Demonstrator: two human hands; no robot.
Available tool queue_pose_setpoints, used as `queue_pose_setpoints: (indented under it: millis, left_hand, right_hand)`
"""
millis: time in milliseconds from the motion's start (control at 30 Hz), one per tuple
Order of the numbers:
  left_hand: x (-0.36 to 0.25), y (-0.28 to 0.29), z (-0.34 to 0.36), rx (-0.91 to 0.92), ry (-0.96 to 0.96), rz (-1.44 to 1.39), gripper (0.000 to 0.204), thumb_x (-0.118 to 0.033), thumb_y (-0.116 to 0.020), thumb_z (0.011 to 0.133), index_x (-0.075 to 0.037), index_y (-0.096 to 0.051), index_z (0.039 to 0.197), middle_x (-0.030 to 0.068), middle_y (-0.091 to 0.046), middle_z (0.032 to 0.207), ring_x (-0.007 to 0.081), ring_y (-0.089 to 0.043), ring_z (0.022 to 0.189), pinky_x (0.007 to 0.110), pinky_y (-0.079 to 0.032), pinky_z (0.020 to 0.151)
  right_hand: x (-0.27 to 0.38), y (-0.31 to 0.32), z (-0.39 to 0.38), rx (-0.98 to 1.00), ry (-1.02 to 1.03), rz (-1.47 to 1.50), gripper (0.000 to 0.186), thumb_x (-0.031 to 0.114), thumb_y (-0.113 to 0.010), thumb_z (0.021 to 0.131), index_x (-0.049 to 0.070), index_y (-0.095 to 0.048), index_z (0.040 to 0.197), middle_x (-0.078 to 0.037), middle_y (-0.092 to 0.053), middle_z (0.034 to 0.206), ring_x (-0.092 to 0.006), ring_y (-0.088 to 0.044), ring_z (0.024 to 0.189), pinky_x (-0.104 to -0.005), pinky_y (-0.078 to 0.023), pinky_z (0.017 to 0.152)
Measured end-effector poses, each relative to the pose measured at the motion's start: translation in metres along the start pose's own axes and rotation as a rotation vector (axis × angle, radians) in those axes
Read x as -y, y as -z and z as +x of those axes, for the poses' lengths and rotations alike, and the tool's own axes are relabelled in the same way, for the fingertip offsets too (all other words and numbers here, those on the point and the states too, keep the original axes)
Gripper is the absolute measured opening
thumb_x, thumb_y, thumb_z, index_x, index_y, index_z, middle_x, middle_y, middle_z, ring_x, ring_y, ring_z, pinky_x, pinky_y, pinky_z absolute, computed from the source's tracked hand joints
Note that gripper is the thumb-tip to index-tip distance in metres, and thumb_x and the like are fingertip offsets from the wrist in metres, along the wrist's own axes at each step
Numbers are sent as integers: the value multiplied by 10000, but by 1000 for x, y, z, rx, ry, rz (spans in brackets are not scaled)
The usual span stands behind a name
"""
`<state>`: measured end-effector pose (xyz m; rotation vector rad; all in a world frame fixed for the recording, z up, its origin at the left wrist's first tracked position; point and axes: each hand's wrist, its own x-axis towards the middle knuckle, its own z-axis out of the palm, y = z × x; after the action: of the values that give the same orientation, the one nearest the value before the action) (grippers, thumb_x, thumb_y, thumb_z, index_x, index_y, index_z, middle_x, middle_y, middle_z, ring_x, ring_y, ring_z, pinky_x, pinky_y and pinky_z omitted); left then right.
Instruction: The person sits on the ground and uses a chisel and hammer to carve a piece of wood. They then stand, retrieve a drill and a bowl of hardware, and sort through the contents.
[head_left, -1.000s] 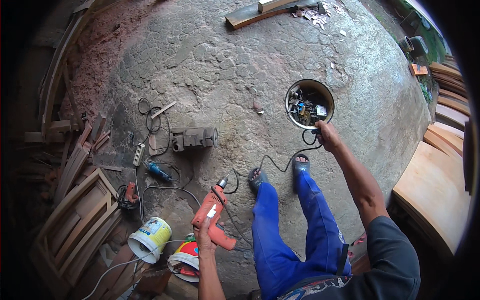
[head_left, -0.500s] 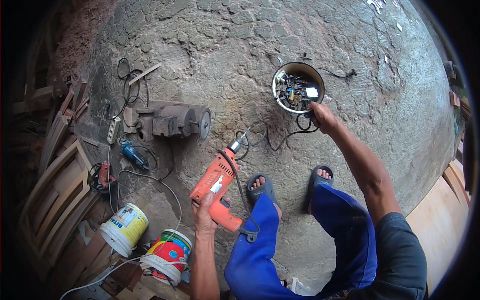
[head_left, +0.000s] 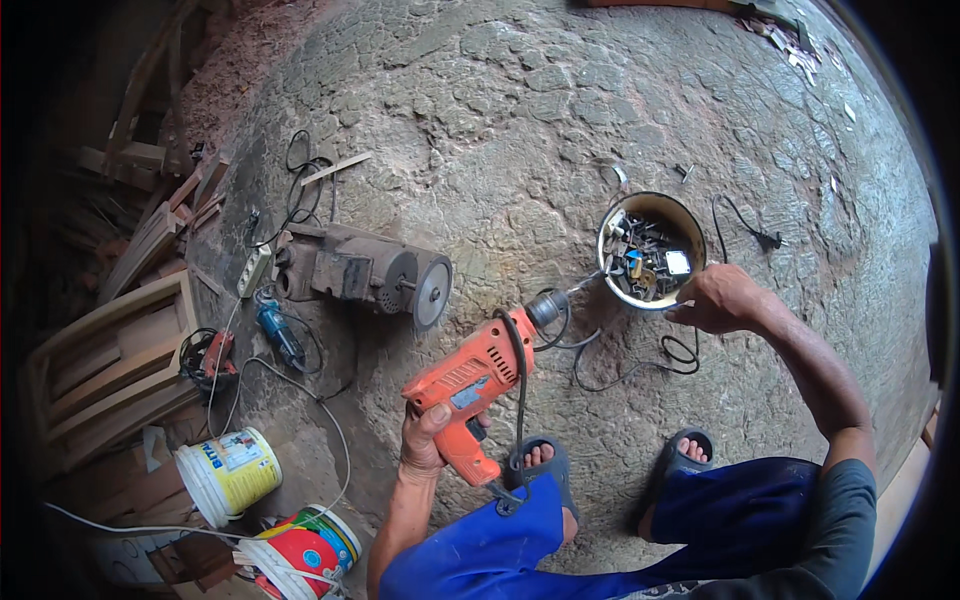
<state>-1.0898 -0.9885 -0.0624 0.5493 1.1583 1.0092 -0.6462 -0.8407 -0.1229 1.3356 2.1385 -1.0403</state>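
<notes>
My left hand [head_left: 430, 445] grips an orange power drill [head_left: 465, 375] by its handle, its black cord draped over the body. The drill's bit points up and right, ending by a round metal pot [head_left: 625, 295] of small metal hardware [head_left: 645, 262]. My right hand [head_left: 725, 295] is closed at the pot's lower right rim; what its fingers hold is hidden. A loose black cord [head_left: 680, 365] lies below the pot, and a black plug [head_left: 770, 240] lies to its right. My feet in grey sandals [head_left: 540, 455] stand below the drill and pot.
A grey motor with a wheel [head_left: 355, 265], a power strip [head_left: 255, 268], a blue tool [head_left: 280, 330] and a red tool [head_left: 215, 352] are on the rough floor [head_left: 500, 120] at left, with buckets [head_left: 230, 475], wooden frames [head_left: 110, 370] and scrap wood [head_left: 150, 240]. More boards lie at top right.
My legs have bent lower, the drill has risen rightward closer to the pot, and the floor items look nearer. My right hand has shifted to the pot's lower right, more cord lying below it.
</notes>
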Motion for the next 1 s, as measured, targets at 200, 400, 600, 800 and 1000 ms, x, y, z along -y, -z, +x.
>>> queue_pose_setpoints:
  millis: [200, 400, 600, 800, 1000]
  left_hand:
    - [25, -26, -2, 80, -18, -148, 901, -446, -828, 677, 43, -534, 1375, 180, -698, 1102, 274, -723, 784, 404, -638, 693]
    - [44, -14, -26, 81, -106, -57, 877, -389, -850, 656, 45, -544, 1353, 174, -708, 1059, 262, -720, 755, 390, -630, 664]
    - [94, 27, -40, -198, -172, -15, 722, -363, -816, 773, 23, -560, 1326, 175, -686, 1099, 263, -713, 814, 393, -632, 640]
    - [136, 55, -29, -267, -199, 70, 643, -347, -783, 866, -27, -541, 1369, 175, -678, 1122, 266, -700, 828, 384, -606, 645]
    - [160, 86, -11, -260, 78, -45, 601, -419, -718, 930, -70, -545, 1388, 119, -673, 1182, 231, -679, 925, 411, -584, 759]
  right_hand:
    - [90, -28, 38, -635, 811, -166, 822, 502, -763, 871, 143, -443, 1538, -163, -347, 1627, -350, -368, 1502, -568, -321, 1202]
    - [67, 4, 48, -621, 582, -146, 132, 255, -619, 972, 127, -642, 998, -45, -668, 784, -271, -697, 862, -492, -430, 998]
    - [46, -18, -59, -712, 644, -211, 183, 242, -641, 977, 120, -608, 1109, -31, -674, 887, -240, -671, 976, -438, -489, 868]
    - [45, -186, -125, 56, 676, -187, 427, 201, -687, 879, 113, -613, 1290, -155, -689, 1179, -316, -611, 1249, -474, -512, 1006]
    - [38, -157, -110, -189, 658, 408, 302, 243, -604, 1003, 101, -658, 1265, -164, -695, 1199, -370, -668, 1117, -463, -554, 913]
